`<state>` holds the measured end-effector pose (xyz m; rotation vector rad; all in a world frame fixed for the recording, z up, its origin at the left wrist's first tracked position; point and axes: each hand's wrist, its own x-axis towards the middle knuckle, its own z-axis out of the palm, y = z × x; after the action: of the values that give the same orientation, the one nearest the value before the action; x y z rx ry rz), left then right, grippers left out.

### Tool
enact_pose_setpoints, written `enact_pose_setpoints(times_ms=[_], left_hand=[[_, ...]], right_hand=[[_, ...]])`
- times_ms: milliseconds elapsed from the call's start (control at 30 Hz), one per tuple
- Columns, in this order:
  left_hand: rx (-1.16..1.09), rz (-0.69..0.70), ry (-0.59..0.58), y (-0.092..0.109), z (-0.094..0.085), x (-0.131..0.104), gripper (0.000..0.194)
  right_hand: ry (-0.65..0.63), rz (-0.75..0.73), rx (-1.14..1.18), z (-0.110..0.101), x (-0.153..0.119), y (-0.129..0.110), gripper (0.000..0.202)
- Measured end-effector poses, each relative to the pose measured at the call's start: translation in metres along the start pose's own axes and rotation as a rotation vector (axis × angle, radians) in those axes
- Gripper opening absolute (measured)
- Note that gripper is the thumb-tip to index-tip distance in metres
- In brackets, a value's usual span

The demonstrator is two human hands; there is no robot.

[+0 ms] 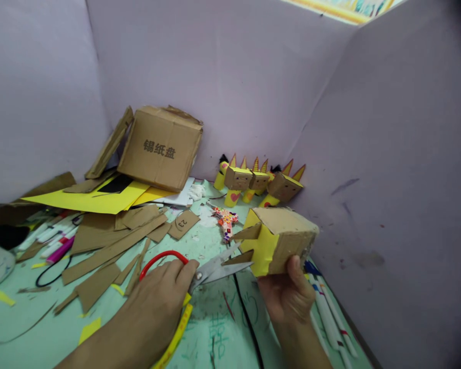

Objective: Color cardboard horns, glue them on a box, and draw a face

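Note:
My left hand (pixel 157 302) is closed on the red-handled scissors (pixel 209 271), whose blades are spread apart. Between and beside the blades are the pointed cardboard strips (pixel 246 240) that stick out of a small cardboard box (pixel 292 225). Yellow paper covers the box's left face. My right hand (pixel 290 294) holds this box from below, its thumb against the front side. Behind it on the table lies a small patterned piece (pixel 226 220) with red and purple spots.
Cardboard scraps (pixel 96 233), yellow paper (pixel 88 199) and pens (pixel 61 248) lie at the left. A large carton (pixel 161 148) leans at the back, near yellow-and-cardboard figures (pixel 238 179). White markers (pixel 326 312) lie right; a black cord (pixel 249 323) crosses the green table (pixel 200 328).

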<state>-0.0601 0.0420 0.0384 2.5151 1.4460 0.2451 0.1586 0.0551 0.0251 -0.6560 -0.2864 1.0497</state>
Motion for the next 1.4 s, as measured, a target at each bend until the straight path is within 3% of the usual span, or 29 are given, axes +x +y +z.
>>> enact_pose_setpoints(times_ms=[633,1400], left_hand=[[-0.042,0.0,-0.009,-0.0013,-0.0015,-0.0024,0.061],[0.059,-0.016,0.044,0.0001,0.0005,-0.0073,0.06]], right_hand=[[0.043,0.03,0.037,0.0058,-0.0018,-0.0027,0.065],[0.019,0.015,0.003,0.0052,-0.0007,-0.0021,0.065]])
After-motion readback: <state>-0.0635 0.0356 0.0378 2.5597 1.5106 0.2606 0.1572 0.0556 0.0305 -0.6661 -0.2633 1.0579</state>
